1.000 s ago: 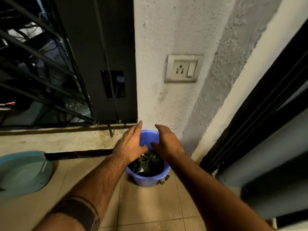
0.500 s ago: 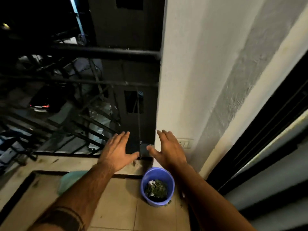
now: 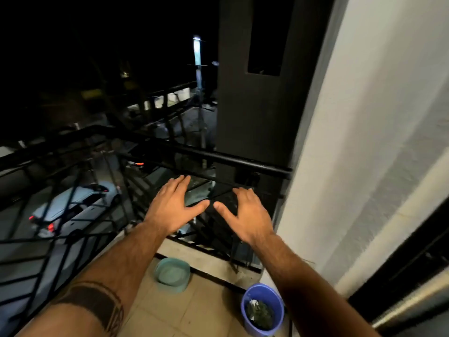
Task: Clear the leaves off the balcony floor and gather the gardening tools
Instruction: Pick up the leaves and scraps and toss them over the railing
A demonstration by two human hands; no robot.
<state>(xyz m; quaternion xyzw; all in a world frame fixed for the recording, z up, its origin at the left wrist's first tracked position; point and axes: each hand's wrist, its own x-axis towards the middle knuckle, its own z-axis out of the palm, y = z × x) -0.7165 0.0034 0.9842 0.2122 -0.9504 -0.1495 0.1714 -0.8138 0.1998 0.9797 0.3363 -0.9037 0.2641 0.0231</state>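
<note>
my left hand (image 3: 173, 208): held out in front of me, palm down, fingers straight and spread, thumb sticking out toward the other hand. nothing in it.
my right hand (image 3: 247, 214): same deal, flat and spread, thumb pointing left so the two thumb tips nearly meet. holding nothing either.
where the hands are: both up in the air in front of the black balcony railing (image 3: 218, 158), just below its top bar, not touching it as far as i can tell.
blue bucket (image 3: 263, 310): down on the tiled balcony floor (image 3: 175, 312), bottom right of my view, right by the foot of the white wall (image 3: 364, 142). it sits well below both hands and closer to my right forearm, which passes just beside its rim in the picture.
leaves (image 3: 258, 314): dark green pile inside the bucket, with a small pale scrap on top. they fill the bottom, can't tell how deep.
teal basin (image 3: 173, 274): also on the floor, near the ledge under the railing, left of the bucket and apart from it. shows up between my two forearms, well under the hands.
gardening tools: can't pick any out in this shot.
outside: it's night, a light-coloured car (image 3: 73, 207) down on the street through the bars.
</note>
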